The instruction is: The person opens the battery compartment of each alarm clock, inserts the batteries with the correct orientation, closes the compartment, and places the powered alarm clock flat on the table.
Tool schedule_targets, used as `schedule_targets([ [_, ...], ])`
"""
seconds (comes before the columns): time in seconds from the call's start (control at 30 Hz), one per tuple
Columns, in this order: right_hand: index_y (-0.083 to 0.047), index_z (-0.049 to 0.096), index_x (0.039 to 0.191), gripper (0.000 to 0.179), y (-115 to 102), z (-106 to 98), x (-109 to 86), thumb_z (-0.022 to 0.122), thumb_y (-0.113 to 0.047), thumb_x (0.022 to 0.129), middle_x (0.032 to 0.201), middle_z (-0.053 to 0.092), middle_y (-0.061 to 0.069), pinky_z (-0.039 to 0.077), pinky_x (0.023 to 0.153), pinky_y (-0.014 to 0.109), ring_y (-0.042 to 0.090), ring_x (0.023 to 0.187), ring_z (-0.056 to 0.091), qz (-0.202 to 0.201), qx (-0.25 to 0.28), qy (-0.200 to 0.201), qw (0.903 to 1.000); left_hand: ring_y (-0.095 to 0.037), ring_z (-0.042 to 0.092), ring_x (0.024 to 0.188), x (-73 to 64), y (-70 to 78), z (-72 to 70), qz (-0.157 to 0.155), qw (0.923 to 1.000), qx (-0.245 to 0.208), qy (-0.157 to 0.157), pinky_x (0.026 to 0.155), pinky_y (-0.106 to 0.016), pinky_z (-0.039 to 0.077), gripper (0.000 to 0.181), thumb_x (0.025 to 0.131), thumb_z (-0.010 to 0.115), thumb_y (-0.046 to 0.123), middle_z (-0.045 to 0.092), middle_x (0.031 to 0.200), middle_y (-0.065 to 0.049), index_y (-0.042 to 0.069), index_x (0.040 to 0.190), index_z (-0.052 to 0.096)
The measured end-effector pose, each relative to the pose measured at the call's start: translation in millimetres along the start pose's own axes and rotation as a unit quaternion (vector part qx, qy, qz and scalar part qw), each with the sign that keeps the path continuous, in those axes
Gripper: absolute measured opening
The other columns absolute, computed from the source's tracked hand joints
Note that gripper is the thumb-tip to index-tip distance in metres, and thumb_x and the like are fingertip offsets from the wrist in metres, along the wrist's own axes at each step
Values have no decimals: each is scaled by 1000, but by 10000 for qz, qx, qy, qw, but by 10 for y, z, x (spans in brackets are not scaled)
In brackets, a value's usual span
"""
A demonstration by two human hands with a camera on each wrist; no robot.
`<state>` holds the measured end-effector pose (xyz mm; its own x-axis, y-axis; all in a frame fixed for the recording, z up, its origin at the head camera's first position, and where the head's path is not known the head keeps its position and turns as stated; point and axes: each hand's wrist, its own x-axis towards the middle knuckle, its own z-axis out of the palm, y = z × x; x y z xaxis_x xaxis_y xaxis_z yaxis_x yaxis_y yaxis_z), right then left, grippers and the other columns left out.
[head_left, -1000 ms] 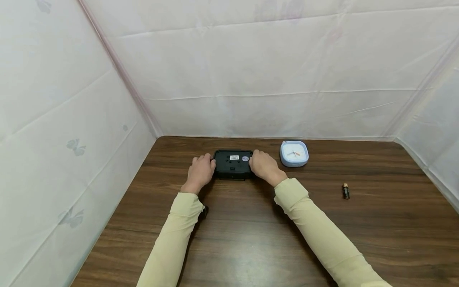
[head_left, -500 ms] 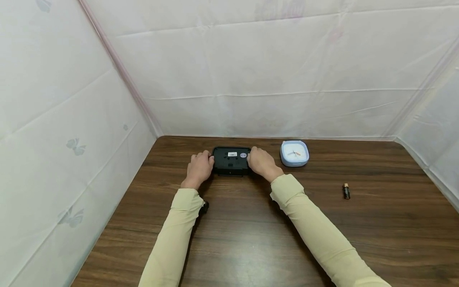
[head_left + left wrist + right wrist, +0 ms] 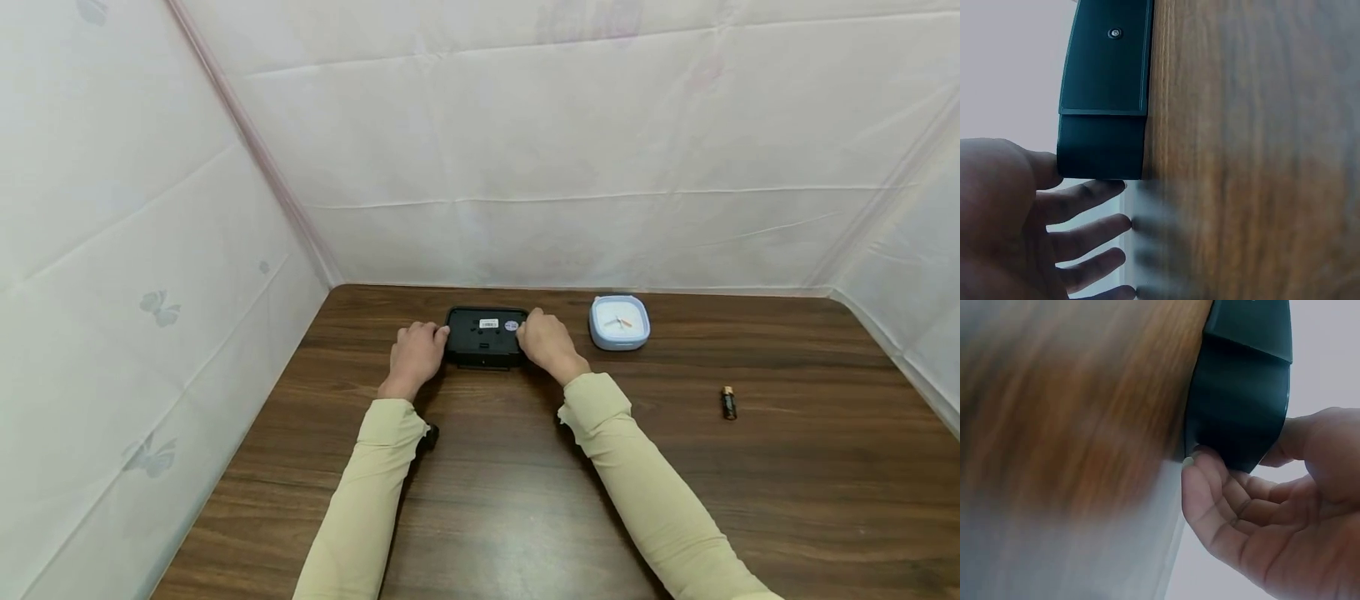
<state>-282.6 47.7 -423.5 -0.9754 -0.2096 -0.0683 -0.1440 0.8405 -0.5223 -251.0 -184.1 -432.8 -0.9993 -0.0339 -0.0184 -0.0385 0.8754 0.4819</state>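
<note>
A black plastic device [image 3: 483, 343] lies with its back up near the far side of the table, a barcode label and a round sticker on it. At its left end my left hand [image 3: 415, 360] grips the corner with thumb and forefinger. Seen in the left wrist view, the other fingers [image 3: 1091, 237] spread out beyond that end. My right hand [image 3: 550, 343] holds the opposite end. In the right wrist view its fingers [image 3: 1216, 494] curl at the device's lower edge, with the thumb on the other side. The device's front is hidden.
A light blue square clock [image 3: 619, 323] with a white dial stands to the right of the device. Farther right and nearer lies a black battery [image 3: 728, 403] with a copper-coloured end. White patterned sheets [image 3: 525, 167] enclose the wooden table [image 3: 495, 483] at the back and sides.
The black device has shifted slightly away and a little to the left, with both hands on its ends. The clock and battery lie where they were; the view has swayed slightly.
</note>
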Motion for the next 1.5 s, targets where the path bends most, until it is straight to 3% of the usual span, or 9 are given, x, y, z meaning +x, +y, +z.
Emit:
schedule_targets([
  [0.33,0,62,89,34,129,-47,3,41,-14,112,70,60,11,49,67,37,23,61,60,177,866,-128,9960,-49,39,146,-49,17,-42,-149,9944,-1028,-170,114,-63,36,82,113,24,62,50,154,-27,-5,149,57],
  [0.53,3,66,93,32,149,-76,5,49,-15,113,81,67,15,57,72,38,23,69,69,229,1205,-169,9923,-44,42,143,-68,81,-66,-134,9864,-1625,200,113,-59,39,82,109,33,65,56,149,-24,-3,147,60],
  [0.67,5,64,110,20,94,-119,-43,62,-15,109,102,68,20,54,81,44,32,89,67,90,867,335,9956,-40,53,122,-90,149,-96,-99,9817,-1808,587,94,-53,46,77,108,38,67,66,114,-22,-1,115,73],
  [0.77,2,65,118,19,28,-149,-79,65,-14,107,112,68,18,54,87,47,33,98,66,-276,875,646,9937,-41,54,102,-107,211,-132,16,9781,-1922,802,79,-48,41,74,106,41,69,57,89,-20,1,87,65],
  [0.83,0,67,118,19,-25,-161,-102,64,-16,108,111,69,16,53,87,47,32,98,66,-575,1099,692,9899,-41,53,106,-121,252,-154,91,9768,-1958,867,82,-48,41,74,106,42,70,57,91,-19,2,86,63],
  [0.97,-4,68,119,22,-135,-156,-159,63,-24,110,112,69,12,53,85,44,27,96,64,-1068,1631,556,9792,-39,48,131,-137,317,-181,188,9757,-1996,889,100,-54,43,77,104,43,74,63,120,-18,2,108,72],
  [1.07,-6,67,122,29,-197,-136,-194,61,-31,111,114,67,10,55,84,42,25,95,66,-1290,1955,368,9715,-39,44,138,-139,344,-184,285,9761,-1943,932,106,-56,41,78,105,41,73,62,129,-18,1,112,72],
  [1.37,-8,63,128,49,-259,-144,-246,55,-53,109,108,68,11,60,81,41,24,88,70,-1164,2792,69,9531,-36,42,143,-150,377,-188,592,9724,-1924,1184,113,-54,37,64,113,38,52,61,140,-17,-1,134,67],
  [1.5,-8,63,130,56,-260,-174,-245,53,-59,108,111,68,12,60,81,42,24,87,72,-1047,2789,97,9545,-34,41,144,-155,396,-202,742,9695,-1998,1209,114,-54,36,53,115,40,45,59,146,-14,2,124,70],
])
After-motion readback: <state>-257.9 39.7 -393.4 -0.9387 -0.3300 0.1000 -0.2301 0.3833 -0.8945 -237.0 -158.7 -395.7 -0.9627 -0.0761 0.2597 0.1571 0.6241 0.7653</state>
